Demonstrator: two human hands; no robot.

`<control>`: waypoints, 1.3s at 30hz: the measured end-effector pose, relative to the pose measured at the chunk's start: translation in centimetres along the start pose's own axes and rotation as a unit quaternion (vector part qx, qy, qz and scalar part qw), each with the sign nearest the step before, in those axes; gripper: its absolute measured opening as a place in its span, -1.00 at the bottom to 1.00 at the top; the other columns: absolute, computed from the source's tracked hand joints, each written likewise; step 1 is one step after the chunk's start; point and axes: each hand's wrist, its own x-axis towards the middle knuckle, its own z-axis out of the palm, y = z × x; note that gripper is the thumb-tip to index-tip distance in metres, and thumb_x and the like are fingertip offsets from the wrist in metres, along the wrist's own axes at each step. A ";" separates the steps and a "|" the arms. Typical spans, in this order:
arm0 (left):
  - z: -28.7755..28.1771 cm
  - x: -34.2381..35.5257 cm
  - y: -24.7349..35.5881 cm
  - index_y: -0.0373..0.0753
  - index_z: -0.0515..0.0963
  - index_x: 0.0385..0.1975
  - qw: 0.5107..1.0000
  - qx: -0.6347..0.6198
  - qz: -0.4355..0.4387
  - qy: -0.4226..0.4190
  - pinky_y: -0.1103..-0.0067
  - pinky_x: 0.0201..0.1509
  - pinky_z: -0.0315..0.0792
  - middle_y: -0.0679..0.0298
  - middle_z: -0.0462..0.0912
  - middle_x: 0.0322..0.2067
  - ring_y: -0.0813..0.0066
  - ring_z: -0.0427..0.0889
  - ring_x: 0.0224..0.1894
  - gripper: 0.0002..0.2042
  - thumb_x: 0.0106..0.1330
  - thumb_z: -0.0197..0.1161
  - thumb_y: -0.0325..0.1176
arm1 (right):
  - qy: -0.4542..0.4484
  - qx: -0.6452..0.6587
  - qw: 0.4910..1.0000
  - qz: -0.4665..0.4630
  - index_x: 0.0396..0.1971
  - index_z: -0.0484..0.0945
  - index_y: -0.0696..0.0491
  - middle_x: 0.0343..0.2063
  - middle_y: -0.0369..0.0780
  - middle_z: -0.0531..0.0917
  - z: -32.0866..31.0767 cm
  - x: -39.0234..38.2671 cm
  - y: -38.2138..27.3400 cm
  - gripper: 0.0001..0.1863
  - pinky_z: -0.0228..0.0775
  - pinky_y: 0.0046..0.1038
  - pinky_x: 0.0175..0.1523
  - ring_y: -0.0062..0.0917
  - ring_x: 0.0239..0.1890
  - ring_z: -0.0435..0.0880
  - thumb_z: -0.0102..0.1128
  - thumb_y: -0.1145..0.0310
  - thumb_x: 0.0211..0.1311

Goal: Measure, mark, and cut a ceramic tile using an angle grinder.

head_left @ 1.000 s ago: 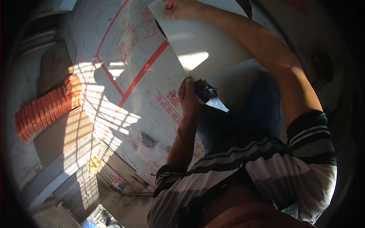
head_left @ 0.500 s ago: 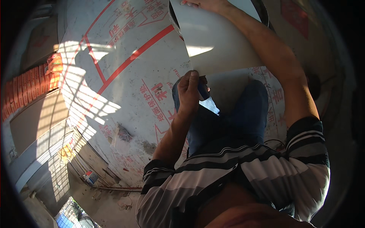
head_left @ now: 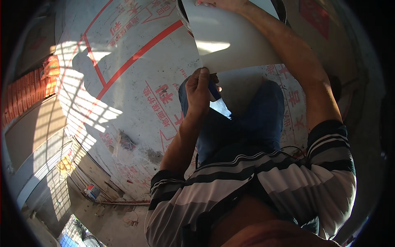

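My left hand (head_left: pixel 198 92) is wrapped round a blue-handled tool (head_left: pixel 213 91) with a pale, shiny blade (head_left: pixel 220 108) pointing down over my jeans. Its thumb lies at the lower left corner of a plain white sheet (head_left: pixel 230 41). Along the upper part of that sheet is my right hand (head_left: pixel 222 4), cut off by the picture's edge, fingers closed around something small and reddish that I cannot make out. A dark curved rim (head_left: pixel 182 12) shows behind the sheet.
White floor covering with red print (head_left: pixel 135 90) surrounds me. At left are stacked orange packs (head_left: pixel 29 92), a brown board (head_left: pixel 37 123) and a yellow bundle (head_left: pixel 66 164). Thin strips (head_left: pixel 94 177) lie below them, a crumpled bag (head_left: pixel 125 142) nearer. A dark brown surface is at upper right (head_left: pixel 317 37).
The view has shifted over the floor. The white sheet has swung rightward at its top, with my right hand on it moving the same way; my left hand still grips the tool.
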 end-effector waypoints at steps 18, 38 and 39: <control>0.1 0.1 0.0 -0.32 0.52 -0.37 1.000 -0.008 0.011 -0.003 0.67 -0.52 0.46 0.28 0.51 -0.57 0.65 0.47 -0.60 -0.70 0.39 -0.03 -0.20 | -0.062 0.229 0.970 -0.058 -0.54 0.45 0.16 -0.68 -0.25 0.51 1.0 -0.3 1.4 -0.90 0.27 -0.62 -0.54 -0.62 -0.63 0.47 0.16 0.49 0.08; 0.0 0.2 -0.4 -0.32 0.53 -0.36 1.000 -0.028 0.003 0.003 0.67 -0.51 0.46 0.29 0.52 -0.58 0.65 0.47 -0.59 -0.69 0.38 -0.01 -0.19 | -0.040 0.171 0.983 -0.046 -0.61 0.47 0.14 -0.69 -0.28 0.55 0.3 -2.9 -0.3 -0.86 0.28 -0.62 -0.55 -0.68 -0.63 0.48 0.14 0.49 0.12; -0.1 0.2 -0.4 -0.32 0.53 -0.36 1.000 -0.025 0.003 0.004 0.67 -0.51 0.46 0.29 0.52 -0.58 0.65 0.47 -0.59 -0.69 0.38 -0.01 -0.19 | -0.080 0.226 0.969 -0.059 -0.61 0.48 0.14 -0.69 -0.29 0.55 0.3 -3.0 -0.2 -0.86 0.28 -0.62 -0.55 -0.68 -0.63 0.47 0.14 0.50 0.11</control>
